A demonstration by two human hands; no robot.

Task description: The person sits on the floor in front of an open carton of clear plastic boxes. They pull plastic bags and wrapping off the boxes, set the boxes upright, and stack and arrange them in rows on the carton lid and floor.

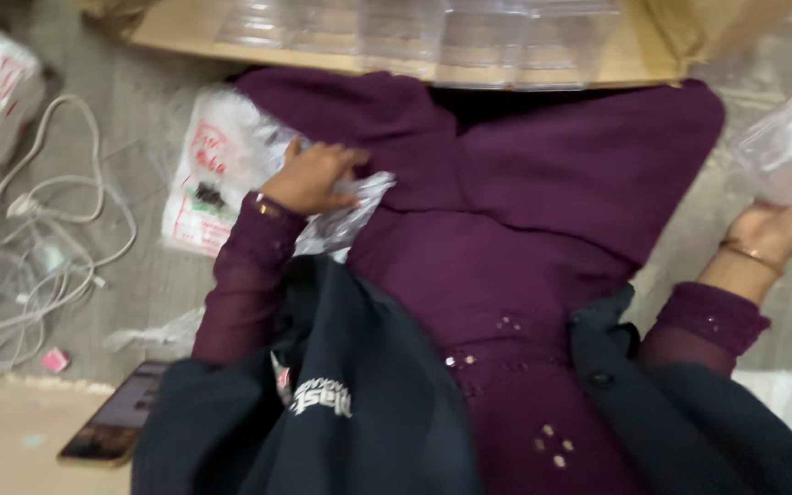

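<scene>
I sit on the floor [130, 293] with my purple skirt [524, 247] spread wide over my lap, and the work lies on and around it. Far from me, a cardboard sheet [625, 69] carries a row of clear plastic trays [414, 32], blurred here, so I cannot count them.

My left hand [312, 176] lies on a crumpled clear bag [346, 215] that rests on the left side of my lap. The fingers are curled over the film, pressing and gathering it; the grip looks half closed on the bag, though blur hides whether I have truly pinched it. Just left of it, on the floor, lies a printed bag [208, 179] with something small and dark inside.

My right hand [781, 229] is at the right edge, raised, with a clear packet [790, 147] at its fingers. The frame cuts the fingers off, so I cannot tell how the grip stands there.

By my judgement I am at the step of taking up the bag on my lap. The next move calls for a firm pinch on slippery film, and for drawing it clear of the cloth folds without dragging them along.

Smaller things: white cables [38, 247] tangle on the floor at the left, a phone [116, 426] lies near my left knee, and a small pink scrap [54, 359] sits beside the cables.
</scene>
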